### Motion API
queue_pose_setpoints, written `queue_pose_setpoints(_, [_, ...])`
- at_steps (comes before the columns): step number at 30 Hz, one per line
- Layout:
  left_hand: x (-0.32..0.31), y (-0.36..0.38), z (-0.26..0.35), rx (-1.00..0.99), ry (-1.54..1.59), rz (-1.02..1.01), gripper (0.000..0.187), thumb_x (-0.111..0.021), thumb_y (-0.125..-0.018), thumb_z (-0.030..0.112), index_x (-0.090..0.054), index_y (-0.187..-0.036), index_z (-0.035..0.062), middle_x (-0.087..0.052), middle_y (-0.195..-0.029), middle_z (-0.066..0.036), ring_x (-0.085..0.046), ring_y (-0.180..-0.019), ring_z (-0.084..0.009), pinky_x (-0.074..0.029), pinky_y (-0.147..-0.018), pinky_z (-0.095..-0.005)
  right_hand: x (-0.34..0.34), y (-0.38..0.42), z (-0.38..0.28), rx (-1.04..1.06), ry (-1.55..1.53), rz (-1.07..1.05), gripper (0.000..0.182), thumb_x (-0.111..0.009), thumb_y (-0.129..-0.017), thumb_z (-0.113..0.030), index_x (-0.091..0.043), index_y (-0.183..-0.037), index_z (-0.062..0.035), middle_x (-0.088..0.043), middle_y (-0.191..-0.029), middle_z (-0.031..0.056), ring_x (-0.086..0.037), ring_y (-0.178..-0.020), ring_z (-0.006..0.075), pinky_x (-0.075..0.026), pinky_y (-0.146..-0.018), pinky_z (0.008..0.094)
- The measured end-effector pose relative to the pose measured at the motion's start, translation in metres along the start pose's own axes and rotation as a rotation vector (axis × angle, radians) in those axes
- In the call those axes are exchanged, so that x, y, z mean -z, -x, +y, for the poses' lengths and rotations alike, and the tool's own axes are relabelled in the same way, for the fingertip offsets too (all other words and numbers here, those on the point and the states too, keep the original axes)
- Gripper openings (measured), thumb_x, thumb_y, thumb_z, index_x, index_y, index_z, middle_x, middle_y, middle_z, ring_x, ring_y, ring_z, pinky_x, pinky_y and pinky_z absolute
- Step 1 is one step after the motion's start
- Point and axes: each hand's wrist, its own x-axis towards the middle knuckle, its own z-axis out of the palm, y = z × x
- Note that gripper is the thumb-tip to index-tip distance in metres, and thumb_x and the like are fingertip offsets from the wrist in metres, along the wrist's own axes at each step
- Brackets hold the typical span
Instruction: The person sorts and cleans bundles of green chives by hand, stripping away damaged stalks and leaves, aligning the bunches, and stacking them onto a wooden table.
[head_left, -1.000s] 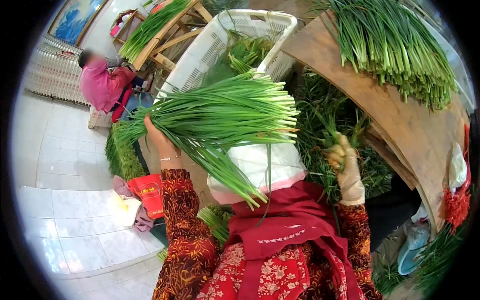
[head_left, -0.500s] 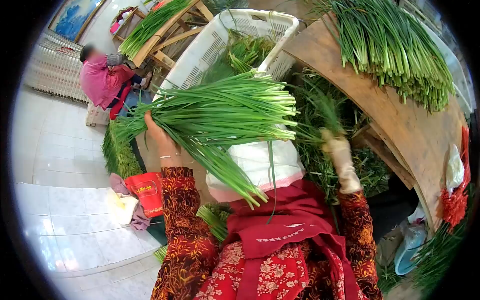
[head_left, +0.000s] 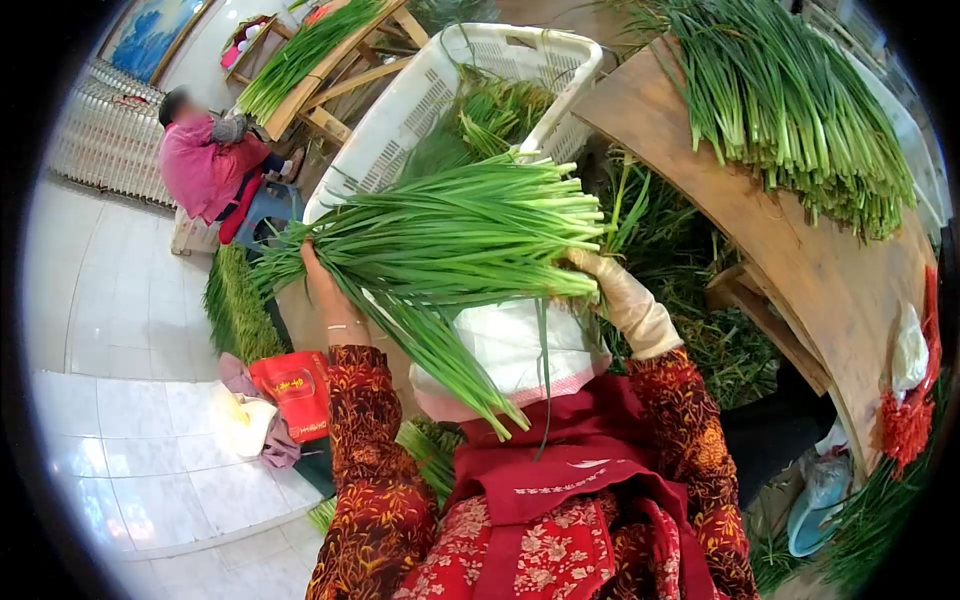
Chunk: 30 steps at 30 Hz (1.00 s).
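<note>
A large bunch of garlic chives [head_left: 450, 230] lies across my left hand, leaves to the left and pale stem ends to the right. My bare left hand [head_left: 330, 295] is closed around the leafy part, its fingers mostly hidden beneath. My right hand [head_left: 630, 305] wears a pale glove and is closed at the lower stem ends, fingertips partly hidden among them. Some chives hang from the bunch toward my red apron [head_left: 570, 450]. Under the bunch is a white sack [head_left: 520, 345] over my lap.
Beyond the bunch stands a white plastic crate [head_left: 375, 125] with greens inside. A wooden table [head_left: 660, 130] at right bears more chives [head_left: 790, 120]. Loose leaf scraps [head_left: 690, 270] lie beneath it. A person [head_left: 210, 165] sits at far left; a red bag [head_left: 295, 390] lies nearer.
My right hand has moved left from over the scraps to the bunch's stem ends. The loose green strands it held are gone from it. My left hand still holds the bunch.
</note>
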Motion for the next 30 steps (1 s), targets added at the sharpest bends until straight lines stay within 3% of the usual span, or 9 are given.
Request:
queue_pose_setpoints(3, [-0.001,0.004,-0.001,0.013,0.011,0.037,0.045,-0.041,-0.086,0.041,-0.053,-0.106,0.0031,-0.058,-0.099,-0.007,-0.056,-0.085,-0.0198,-0.045,-0.074,-0.0312,-0.022,0.015,-0.006,-0.001,-0.069,0.092,0.038,-0.055,-0.084,-0.036,-0.056,-0.1,-0.0024,-0.063,-0.081,0.0078,-0.059,-0.065,0.0143,-0.047,-0.054,0.0246])
queue_pose_setpoints(6, [0.003,-0.003,0.001,0.025,0.015,0.052,0.042,-0.039,-0.088,0.041,-0.052,-0.106,0.0053,-0.056,-0.1,-0.006,-0.055,-0.083,-0.0198,-0.045,-0.074,-0.0322,-0.015,0.01,-0.006,-0.018,0.072,0.025,0.037,-0.055,-0.084,-0.036,-0.055,-0.099,-0.0027,-0.062,-0.079,0.0073,-0.059,-0.063,0.0143,-0.047,-0.055,0.0253])
queue_pose_setpoints(12, [-0.006,0.001,0.01,-0.007,0.04,-0.031,0.041,-0.042,-0.086,0.041,-0.051,-0.107,0.0066,-0.056,-0.097,-0.005,-0.055,-0.079,-0.0194,-0.046,-0.07,-0.029,-0.021,0.019,-0.007,0.028,-0.008,0.002,0.029,-0.055,-0.086,-0.027,-0.054,-0.102,-0.0032,-0.062,-0.083,0.0065,-0.059,-0.066,0.0138,-0.049,-0.058,0.026])
queue_pose_setpoints(14, [-0.016,0.012,0.015,-0.044,-0.035,-0.003,0.043,-0.042,-0.086,0.042,-0.051,-0.107,0.0067,-0.056,-0.098,-0.006,-0.055,-0.079,-0.0195,-0.046,-0.07,-0.0295,-0.033,0.023,-0.004,0.077,-0.053,0.168,0.03,-0.057,-0.085,-0.025,-0.053,-0.105,-0.0033,-0.062,-0.086,0.0044,-0.059,-0.072,0.0119,-0.049,-0.063,0.025])
queue_pose_setpoints(18, [-0.018,0.012,0.018,-0.006,-0.037,-0.024,0.047,-0.043,-0.084,0.046,-0.049,-0.108,0.0059,-0.056,-0.098,-0.005,-0.055,-0.079,-0.0192,-0.046,-0.069,-0.0308,-0.026,0.022,-0.008,-0.021,0.053,0.032,0.028,-0.057,-0.085,-0.021,-0.055,-0.106,-0.0039,-0.062,-0.088,0.0036,-0.059,-0.074,0.0107,-0.048,-0.065,0.0224])
queue_pose_setpoints(22, [-0.008,0.001,0.017,-0.004,-0.071,-0.024,0.049,-0.042,-0.083,0.048,-0.051,-0.107,0.006,-0.056,-0.097,-0.005,-0.055,-0.082,-0.019,-0.045,-0.071,-0.0323,-0.027,0.026,-0.001,-0.039,-0.133,0.104,0.021,-0.057,-0.084,-0.017,-0.057,-0.1,-0.0042,-0.061,-0.084,0.0036,-0.058,-0.069,0.0124,-0.048,-0.062,0.0237])
queue_pose_setpoints(26, [-0.008,0.0,0.015,0.01,-0.057,-0.091,0.048,-0.04,-0.084,0.048,-0.052,-0.105,0.0063,-0.057,-0.096,-0.005,-0.055,-0.082,-0.0186,-0.045,-0.071,-0.0322,-0.031,0.032,0.01,0.134,-0.291,0.088,0.018,-0.056,-0.083,-0.023,-0.056,-0.091,-0.0058,-0.061,-0.087,0.004,-0.058,-0.073,0.0133,-0.049,-0.063,0.0282])
queue_pose_setpoints(28, [-0.018,0.011,0.015,-0.046,-0.086,-0.074,0.048,-0.039,-0.085,0.048,-0.052,-0.104,0.0062,-0.056,-0.096,-0.004,-0.055,-0.083,-0.018,-0.044,-0.072,-0.0314,-0.021,0.039,0.014,0.099,-0.261,0.109,0.022,-0.055,-0.084,-0.03,-0.054,-0.084,-0.0084,-0.06,-0.087,0.0027,-0.055,-0.072,0.0097,-0.049,-0.063,0.0296])
queue_pose_setpoints(30, [-0.014,0.005,0.014,-0.045,-0.046,-0.034,0.042,-0.04,-0.085,0.042,-0.056,-0.097,0.0044,-0.059,-0.09,-0.006,-0.057,-0.075,-0.0186,-0.047,-0.068,-0.0304,-0.006,0.056,0.01,0.203,-0.238,0.127,0.025,-0.053,-0.085,-0.036,-0.051,-0.08,-0.012,-0.058,-0.079,-0.0003,-0.05,-0.061,0.0052,-0.045,-0.054,0.0236])
